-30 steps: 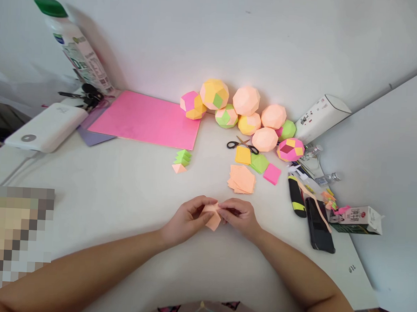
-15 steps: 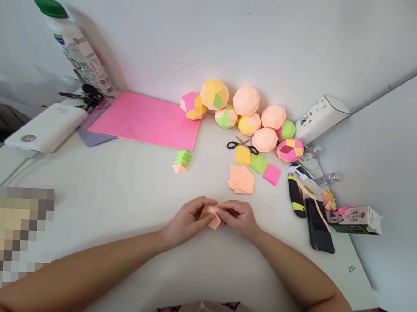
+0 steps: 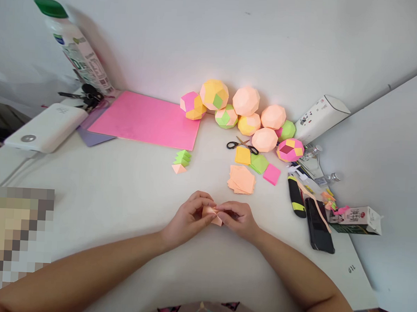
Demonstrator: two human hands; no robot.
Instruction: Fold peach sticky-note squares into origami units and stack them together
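Peach paper piece (image 3: 213,215), small, partly folded, sits btwn both my hands, just above the white table (image 3: 122,193), near-centre. Left hand (image 3: 187,220): fingers curled in, thumb + fingertips pinched on its left edge. Right hand (image 3: 238,218): same, curled and pinched on the right edge; fingertips of the 2 hands almost meet over it. Most of the piece is covered by fingers, so can't tell the fold shape.

Surroundings:
- Stack of peach squares (image 3: 242,178) just far of my right hand.
- Yellow, green, pink squares beyond that, w/ scissors (image 3: 242,145) next to them.
- Paper balls (image 3: 246,100), approx. 10, peach and mixed colours, clustered vs. the far wall.
- Green folded units (image 3: 183,157) far-left of my hands, well apart.
- Big pink sheet (image 3: 147,119) far left; white power bank (image 3: 47,126) and bottle (image 3: 77,46) further left.
- Right side: highlighter (image 3: 296,195), dark phone (image 3: 318,224), carton (image 3: 357,219) lying flat.
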